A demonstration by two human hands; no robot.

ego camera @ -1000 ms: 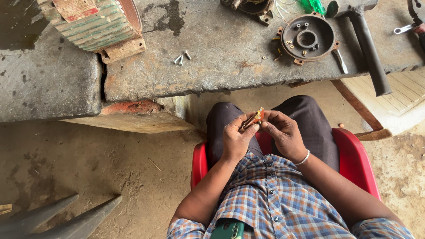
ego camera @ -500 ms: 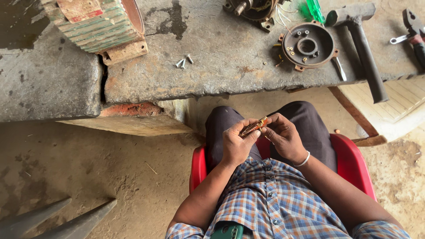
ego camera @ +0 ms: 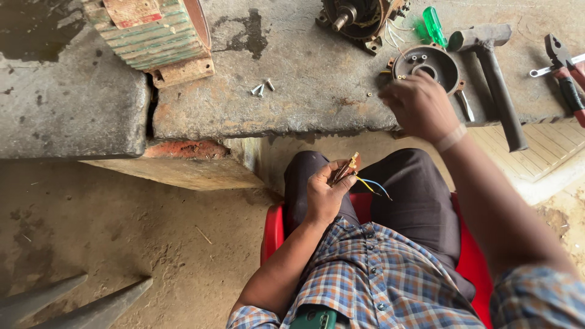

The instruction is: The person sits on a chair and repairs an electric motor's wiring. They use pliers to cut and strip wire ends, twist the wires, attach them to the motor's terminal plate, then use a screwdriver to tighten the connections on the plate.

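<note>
Your left hand is closed around a small brown terminal piece, pinched between thumb and fingertips above your lap, with thin yellow and blue wires trailing off it toward four o'clock. Your right hand grips nothing — its fingers are loosely curled and lowered over the concrete slab, at about one o'clock from the left hand, its fingertips just at the round metal end cover; whether they touch it I cannot tell. Half a second ago both your hands met over your lap on that small piece; now the right one has left it and reached up to the slab, and the view has tipped so more of the bench shows. Around the cover, the hammer lies just beside it at three o'clock, the green-handled screwdriver at twelve, the motor body at eleven. Red-handled pliers sit farther out at three o'clock. Loose screws lie well apart at nine o'clock, with bare slab between them and your right hand. The slab's front edge runs just above your knees, and you sit on a red chair, with open dirt floor at nine o'clock.
</note>
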